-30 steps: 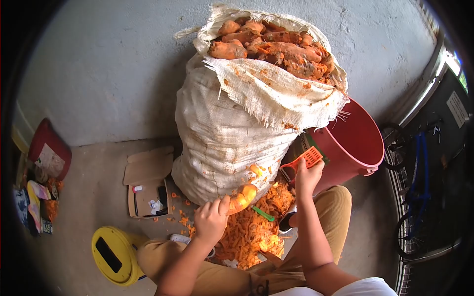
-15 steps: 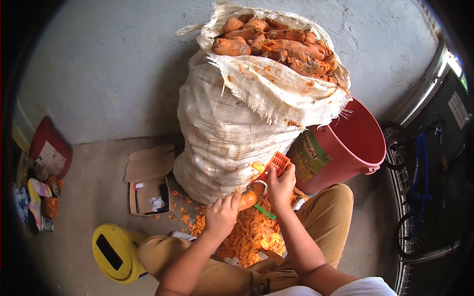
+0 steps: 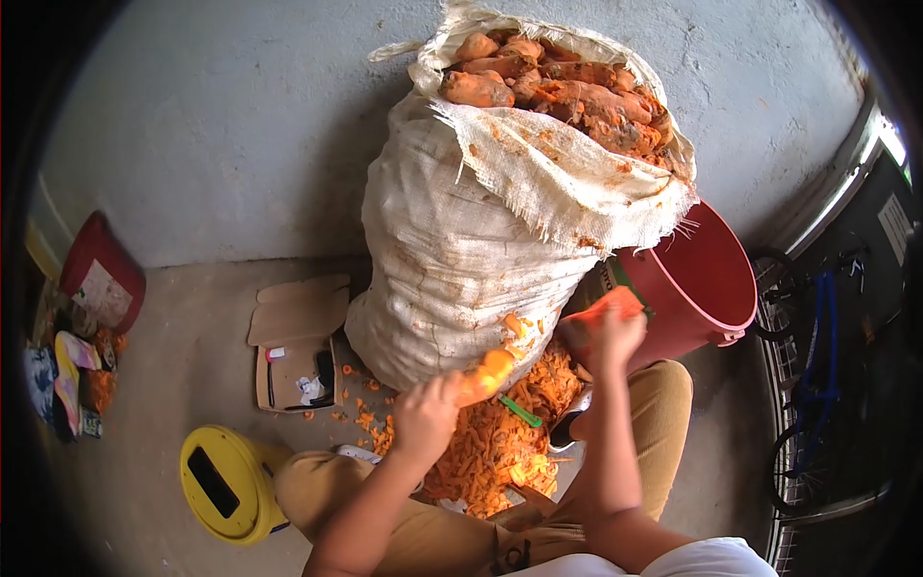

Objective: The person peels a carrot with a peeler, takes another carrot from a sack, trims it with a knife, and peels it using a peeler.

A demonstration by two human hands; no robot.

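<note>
My left hand (image 3: 428, 418) is wrapped round a thick orange carrot (image 3: 488, 375), its bright end pointing up and right. An orange plastic peeler (image 3: 608, 306), smeared by motion, is held in my right hand (image 3: 617, 337), up and to the right of the carrot and apart from it. Beneath both hands lies a heap of orange peelings (image 3: 500, 457) on the floor between my legs. A green-handled tool (image 3: 520, 412) rests on that heap; its working end cannot be made out.
Ahead stands a tall white woven sack (image 3: 452, 240) full of unpeeled carrots (image 3: 577, 96). A red bucket (image 3: 687, 298) is behind it at right. An open cardboard box (image 3: 298, 375) and a yellow lidded bucket (image 3: 236, 510) sit at left. A blue bicycle (image 3: 822, 346) is far right.
My right hand has swung up and right, carrying the peeler off the carrot. The carrot now shows a brighter orange surface in my left hand. The view has shifted slightly.
</note>
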